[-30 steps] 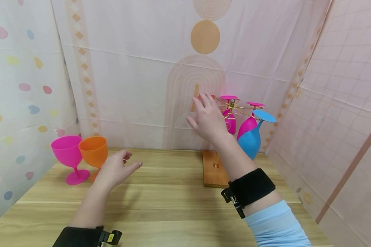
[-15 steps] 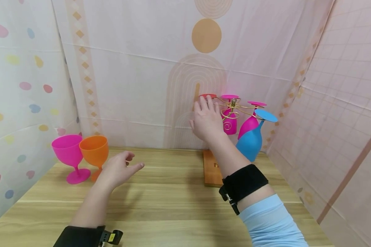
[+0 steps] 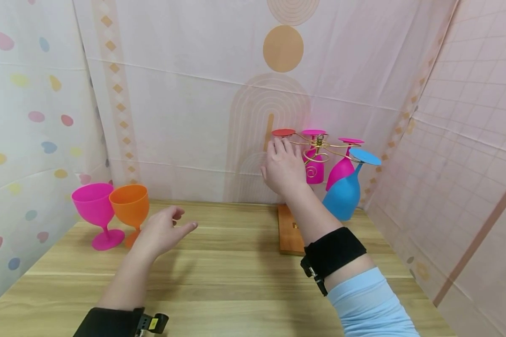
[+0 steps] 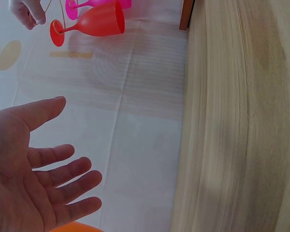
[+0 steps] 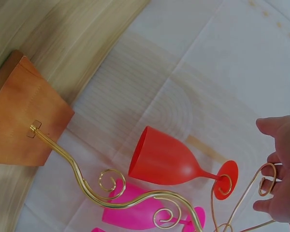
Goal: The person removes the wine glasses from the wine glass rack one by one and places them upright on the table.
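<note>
In the head view, my right hand is at the left side of a gold wire glass rack. The right wrist view shows its fingers against a bare wire loop, thumb held apart. Next to them, a red goblet hangs upside down by its foot. Pink goblets and a blue goblet hang from other arms of the rack. My left hand holds nothing; its fingers are spread loosely beside an orange goblet, partly covering that goblet's stem and foot.
A pink goblet stands upright at the left, next to the orange one. The rack's wooden base sits on the wood-grain table, partly behind my right forearm. Patterned cloth hangs behind the table and along its sides.
My right hand has shifted slightly and its thumb has drawn in, leaving the red goblet's foot in sight above the fingertips. My left hand has stayed where it was.
</note>
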`<state>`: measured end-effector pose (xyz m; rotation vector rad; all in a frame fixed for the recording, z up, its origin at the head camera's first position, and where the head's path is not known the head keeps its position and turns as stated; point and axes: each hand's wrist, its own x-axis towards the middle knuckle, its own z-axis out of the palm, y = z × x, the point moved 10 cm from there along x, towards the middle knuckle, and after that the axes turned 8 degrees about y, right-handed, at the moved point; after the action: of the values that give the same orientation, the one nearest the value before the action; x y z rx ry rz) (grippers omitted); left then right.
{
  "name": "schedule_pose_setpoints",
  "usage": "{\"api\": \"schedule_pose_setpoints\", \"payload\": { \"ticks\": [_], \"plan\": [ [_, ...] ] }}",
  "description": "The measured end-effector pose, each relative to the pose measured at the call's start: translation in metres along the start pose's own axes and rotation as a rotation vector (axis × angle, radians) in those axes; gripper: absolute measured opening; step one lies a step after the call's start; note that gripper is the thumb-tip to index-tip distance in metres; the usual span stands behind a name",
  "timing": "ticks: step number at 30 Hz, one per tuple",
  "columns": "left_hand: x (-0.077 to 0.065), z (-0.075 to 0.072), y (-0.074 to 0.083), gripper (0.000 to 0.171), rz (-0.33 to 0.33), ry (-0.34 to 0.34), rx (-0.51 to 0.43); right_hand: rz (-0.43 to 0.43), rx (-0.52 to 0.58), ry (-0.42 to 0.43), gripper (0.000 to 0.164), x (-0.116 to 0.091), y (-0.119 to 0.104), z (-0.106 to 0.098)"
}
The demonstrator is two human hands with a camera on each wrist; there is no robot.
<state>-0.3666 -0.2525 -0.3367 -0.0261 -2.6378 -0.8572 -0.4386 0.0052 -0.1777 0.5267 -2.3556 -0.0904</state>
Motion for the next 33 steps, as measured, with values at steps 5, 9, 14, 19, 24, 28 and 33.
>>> {"api": "schedule_pose_setpoints", "payload": {
  "ticks": [5, 9, 14, 19, 24, 28, 33],
  "plan": [
    [0.000, 0.000, 0.001, 0.072, 0.000, -0.003, 0.000, -0.012, 0.002, 0.014, 0.076, -0.005, 0.001, 0.000],
    [0.001, 0.001, 0.000, 0.072, -0.003, -0.010, -0.002, -0.019, 0.020, 0.022, 0.077, -0.011, 0.002, 0.001],
    [0.000, 0.002, -0.002, 0.071, -0.011, -0.014, -0.005, -0.013, 0.057, 0.030, 0.076, -0.017, 0.004, -0.003],
    [0.001, 0.001, -0.005, 0.070, -0.009, -0.005, -0.004, -0.010, 0.089, 0.050, 0.074, -0.021, 0.006, -0.010],
    [0.001, 0.001, -0.006, 0.071, -0.009, -0.005, -0.010, -0.018, 0.107, 0.091, 0.071, -0.026, 0.008, -0.015],
    [0.001, 0.002, -0.006, 0.072, -0.012, -0.012, -0.011, -0.022, 0.115, 0.131, 0.069, -0.030, 0.011, -0.020],
    [0.000, 0.002, -0.004, 0.072, -0.011, -0.017, -0.011, -0.035, 0.148, 0.185, 0.062, -0.035, 0.015, -0.027]
  ]
}}
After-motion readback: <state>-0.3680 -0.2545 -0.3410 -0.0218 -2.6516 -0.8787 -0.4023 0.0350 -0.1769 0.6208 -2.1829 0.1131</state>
